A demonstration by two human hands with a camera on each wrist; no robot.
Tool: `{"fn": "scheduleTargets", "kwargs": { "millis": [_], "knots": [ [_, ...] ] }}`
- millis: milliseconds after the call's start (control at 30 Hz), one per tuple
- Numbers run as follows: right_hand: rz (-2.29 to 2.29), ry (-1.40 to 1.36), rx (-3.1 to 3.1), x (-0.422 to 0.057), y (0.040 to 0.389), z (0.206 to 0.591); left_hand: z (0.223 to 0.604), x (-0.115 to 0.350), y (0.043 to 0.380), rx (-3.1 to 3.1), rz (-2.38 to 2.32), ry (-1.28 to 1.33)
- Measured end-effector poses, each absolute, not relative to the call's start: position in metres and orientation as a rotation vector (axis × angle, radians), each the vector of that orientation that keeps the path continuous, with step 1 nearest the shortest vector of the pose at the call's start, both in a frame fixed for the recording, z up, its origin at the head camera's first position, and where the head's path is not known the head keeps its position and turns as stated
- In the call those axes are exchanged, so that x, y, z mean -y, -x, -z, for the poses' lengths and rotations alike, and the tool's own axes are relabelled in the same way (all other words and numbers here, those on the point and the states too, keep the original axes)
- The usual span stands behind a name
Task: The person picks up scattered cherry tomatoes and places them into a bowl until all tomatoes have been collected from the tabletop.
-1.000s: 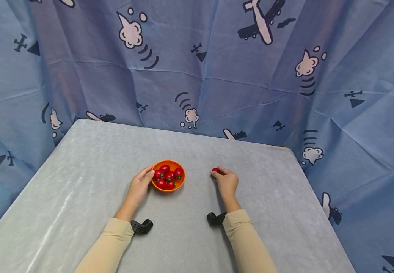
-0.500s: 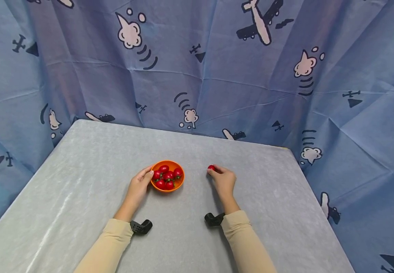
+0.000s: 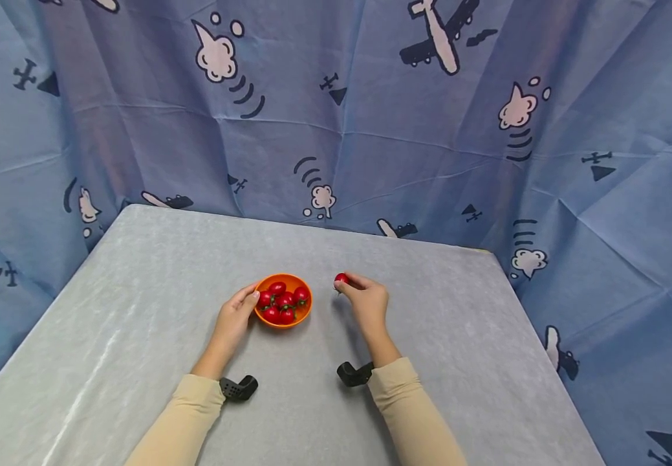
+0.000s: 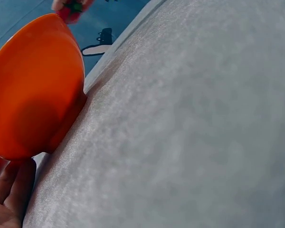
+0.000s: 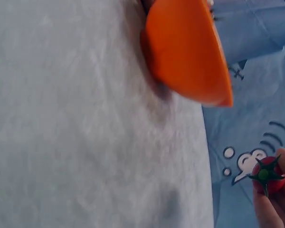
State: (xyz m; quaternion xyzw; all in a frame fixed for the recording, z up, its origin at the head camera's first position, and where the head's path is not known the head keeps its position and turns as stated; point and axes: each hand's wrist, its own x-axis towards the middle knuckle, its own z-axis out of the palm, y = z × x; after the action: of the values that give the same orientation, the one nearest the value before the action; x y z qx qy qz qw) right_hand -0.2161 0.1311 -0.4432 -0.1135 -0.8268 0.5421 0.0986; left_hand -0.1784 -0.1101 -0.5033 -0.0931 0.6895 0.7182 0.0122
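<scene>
An orange bowl (image 3: 280, 325) with several red cherry tomatoes (image 3: 286, 299) in it stands on the table. My left hand (image 3: 234, 320) holds its left side, thumb at the rim and fingers against the outer wall. To the right of the bowl, my right hand (image 3: 368, 307) pinches one cherry tomato (image 3: 341, 278) between thumb and fingers, raised off the table. The right wrist view shows the green star-shaped stem of this held tomato (image 5: 266, 176). In the left wrist view the bowl's outer side (image 4: 42, 85) hides its contents.
A pale grey cloth (image 3: 440, 362) covers the table. Behind the table's far edge hangs a blue curtain (image 3: 277, 142) printed with planes and clouds. Black wrist devices (image 3: 239, 388) are worn at both cuffs.
My right hand has lifted the cherry tomato from the table and carried it left toward the bowl. My left hand stays at the bowl's side.
</scene>
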Motion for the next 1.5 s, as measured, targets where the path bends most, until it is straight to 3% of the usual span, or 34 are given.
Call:
{"fn": "scheduleTargets", "kwargs": {
  "millis": [1500],
  "knots": [
    [-1.796,0.153,2.422,-0.077,0.208,0.434,0.504,0.112,0.177,-2.161,-2.243,0.253]
  ]
}}
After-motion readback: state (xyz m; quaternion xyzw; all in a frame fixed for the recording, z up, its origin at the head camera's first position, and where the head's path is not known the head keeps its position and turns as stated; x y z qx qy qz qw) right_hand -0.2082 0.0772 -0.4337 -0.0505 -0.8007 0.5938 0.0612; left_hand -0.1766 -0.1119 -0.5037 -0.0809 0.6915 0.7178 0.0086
